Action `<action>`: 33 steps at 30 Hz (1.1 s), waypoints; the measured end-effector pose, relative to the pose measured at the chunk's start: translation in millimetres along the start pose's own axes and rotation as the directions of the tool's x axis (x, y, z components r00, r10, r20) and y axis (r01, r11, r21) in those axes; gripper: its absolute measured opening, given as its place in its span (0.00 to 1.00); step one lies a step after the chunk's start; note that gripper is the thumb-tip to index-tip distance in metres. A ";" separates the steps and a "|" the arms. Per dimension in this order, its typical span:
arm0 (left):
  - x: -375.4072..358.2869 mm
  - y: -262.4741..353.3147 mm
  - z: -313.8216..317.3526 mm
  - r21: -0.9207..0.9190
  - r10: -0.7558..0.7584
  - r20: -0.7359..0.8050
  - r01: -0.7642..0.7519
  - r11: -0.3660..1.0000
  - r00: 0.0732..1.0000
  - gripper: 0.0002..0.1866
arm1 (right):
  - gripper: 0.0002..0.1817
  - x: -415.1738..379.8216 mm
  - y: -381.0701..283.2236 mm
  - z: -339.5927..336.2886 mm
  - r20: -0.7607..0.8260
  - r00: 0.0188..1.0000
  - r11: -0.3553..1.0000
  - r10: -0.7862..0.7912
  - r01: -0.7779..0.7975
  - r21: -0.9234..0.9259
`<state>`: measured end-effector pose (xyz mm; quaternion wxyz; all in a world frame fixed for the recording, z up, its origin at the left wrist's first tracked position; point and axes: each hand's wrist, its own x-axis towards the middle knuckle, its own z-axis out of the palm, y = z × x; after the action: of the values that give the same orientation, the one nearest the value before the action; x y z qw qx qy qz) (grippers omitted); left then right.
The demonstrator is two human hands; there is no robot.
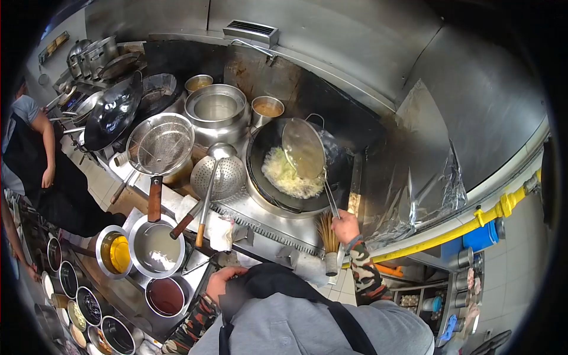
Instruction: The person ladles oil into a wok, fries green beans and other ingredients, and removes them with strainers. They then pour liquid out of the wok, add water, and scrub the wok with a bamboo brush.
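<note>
Head view showed the right hand (345,227) closed around the handle of a big, round strainer (303,148). From the hand, the handle ran up, away from the person and a bit left. Its round end was over the food (281,177) in the wok (260,139). The right hand was nearer the wok. The left hand (223,281) was well apart from it, by the black apron (278,279); I cannot tell how far open it was, or if it had hold of anything.

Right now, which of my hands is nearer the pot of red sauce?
Your left. The left hand is just right of the pot of red sauce; the right hand is much farther right, gripping a metal handle near the wok.
</note>
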<state>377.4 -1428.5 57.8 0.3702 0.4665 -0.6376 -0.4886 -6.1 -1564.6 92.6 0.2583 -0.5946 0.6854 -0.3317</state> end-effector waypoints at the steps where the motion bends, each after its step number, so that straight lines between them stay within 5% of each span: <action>1: 1.4 4.1 -1.5 -0.028 -0.039 0.014 0.040 0.999 0.999 0.20 | 0.10 5.8 12.6 2.3 0.001 1.000 1.000 0.008 -0.008 0.003; 5: 1.7 4.8 -5.5 -0.019 -0.009 0.036 0.010 1.000 0.999 0.20 | 0.11 19.8 30.9 7.8 -0.117 0.983 0.966 -0.140 0.110 -0.232; 9: 2.6 -2.5 -5.0 -0.015 -0.007 0.023 0.008 1.000 1.000 0.21 | 0.09 2.1 2.7 6.3 -0.082 0.996 0.998 0.038 -0.033 0.056; 11: 2.2 -4.3 -4.7 -0.037 -0.018 0.021 0.019 0.999 1.000 0.21 | 0.08 1.4 7.3 11.6 0.070 0.964 0.943 0.255 -0.264 0.201; 17: 4.0 4.2 -7.1 -0.008 0.006 0.058 -0.006 1.000 0.998 0.21 | 0.09 33.7 20.1 23.0 -0.064 0.973 0.960 0.222 -0.206 0.189; 21: 1.8 -2.1 -6.3 -0.019 0.019 0.049 -0.018 1.000 0.999 0.21 | 0.10 24.0 29.7 23.9 -0.229 0.974 1.000 0.007 -0.013 -0.028; 23: 0.5 -1.1 -6.8 -0.061 -0.038 0.047 0.041 0.997 0.998 0.22 | 0.09 9.3 15.0 19.2 -0.066 0.989 0.987 0.132 -0.126 0.096; 24: 0.8 -1.7 -6.6 -0.063 -0.041 0.043 0.044 0.997 0.998 0.22 | 0.08 1.2 -2.9 7.4 -0.014 0.950 0.931 0.313 -0.304 0.202; 29: 3.0 -8.3 -4.9 -0.032 0.031 0.046 -0.029 0.999 0.998 0.22 | 0.08 -2.5 -3.4 -12.9 -0.010 0.960 0.935 0.280 -0.270 0.230; 33: 5.5 -7.6 -3.2 -0.045 0.046 0.069 -0.043 0.998 0.997 0.22 | 0.08 2.2 19.3 4.1 -0.156 0.985 0.997 0.071 -0.064 0.053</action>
<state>380.5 -1435.3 51.3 0.3683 0.4267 -0.6496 -0.5101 -15.8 -1565.9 75.3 0.2283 -0.5367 0.7154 -0.3849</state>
